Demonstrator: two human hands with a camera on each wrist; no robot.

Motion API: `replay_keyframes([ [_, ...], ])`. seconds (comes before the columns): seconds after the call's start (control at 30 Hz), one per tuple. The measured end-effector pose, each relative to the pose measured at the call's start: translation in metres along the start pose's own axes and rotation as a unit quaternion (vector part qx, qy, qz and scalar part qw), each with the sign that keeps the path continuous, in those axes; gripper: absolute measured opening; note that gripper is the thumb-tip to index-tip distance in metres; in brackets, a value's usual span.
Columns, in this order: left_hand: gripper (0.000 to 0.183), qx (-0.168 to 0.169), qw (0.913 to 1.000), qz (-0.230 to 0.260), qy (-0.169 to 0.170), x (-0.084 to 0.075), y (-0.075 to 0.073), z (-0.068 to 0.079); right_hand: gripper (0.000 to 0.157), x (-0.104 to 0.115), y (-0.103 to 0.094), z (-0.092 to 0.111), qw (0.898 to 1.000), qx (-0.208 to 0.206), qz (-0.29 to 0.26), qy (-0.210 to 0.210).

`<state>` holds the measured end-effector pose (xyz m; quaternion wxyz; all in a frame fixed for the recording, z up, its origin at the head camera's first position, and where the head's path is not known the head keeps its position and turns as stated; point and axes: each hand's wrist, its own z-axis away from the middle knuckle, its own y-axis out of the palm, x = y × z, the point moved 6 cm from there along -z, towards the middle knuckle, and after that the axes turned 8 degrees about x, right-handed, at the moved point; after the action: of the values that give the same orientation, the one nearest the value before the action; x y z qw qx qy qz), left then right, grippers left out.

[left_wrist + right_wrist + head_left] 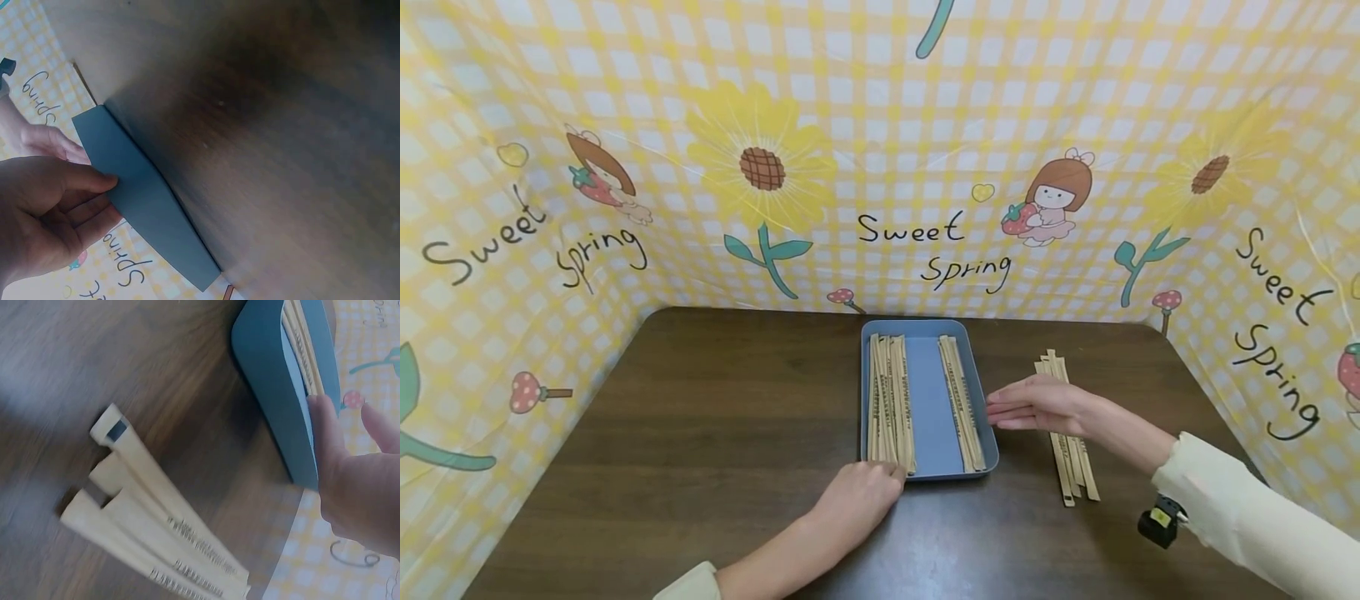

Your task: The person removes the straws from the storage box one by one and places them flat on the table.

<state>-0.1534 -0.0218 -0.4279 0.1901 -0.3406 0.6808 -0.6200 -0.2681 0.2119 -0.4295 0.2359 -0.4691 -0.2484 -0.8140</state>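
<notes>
A blue tray point(934, 400) lies on the table with paper-wrapped sticks in it: one bundle of sticks point(891, 400) along the left side, a smaller bundle point(961, 400) along the right. At the tray's near left corner my left hand point(861, 500) pinches the wall. In the left wrist view the thumb point(100, 181) lies on the outer face, with the other fingers at the rim's far side. My right hand point(1037, 402) touches the tray's right side with extended fingers. Beneath and beside the right hand lie several loose wrapped sticks point(1071, 467) on the table.
The dark wooden table point(715, 400) extends on both sides of the tray. A yellow checked cloth point(880, 150) with printed flowers and lettering stands around the back and sides. A small black device point(1161, 521) hangs at the right sleeve point(1247, 500).
</notes>
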Motion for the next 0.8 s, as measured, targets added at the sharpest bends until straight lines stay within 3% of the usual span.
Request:
replay_keyframes([
  [0.23,0.011,-0.003,1.0000,0.000,0.001,0.000,0.000,0.001,0.051,0.000,0.011,-0.013,1.000,-0.005,0.019,0.017],
  [0.8,0.011,0.001,1.0000,0.002,0.000,0.000,0.000,0.000,0.046,0.009,0.023,-0.033,0.996,-0.005,0.085,0.027],
])
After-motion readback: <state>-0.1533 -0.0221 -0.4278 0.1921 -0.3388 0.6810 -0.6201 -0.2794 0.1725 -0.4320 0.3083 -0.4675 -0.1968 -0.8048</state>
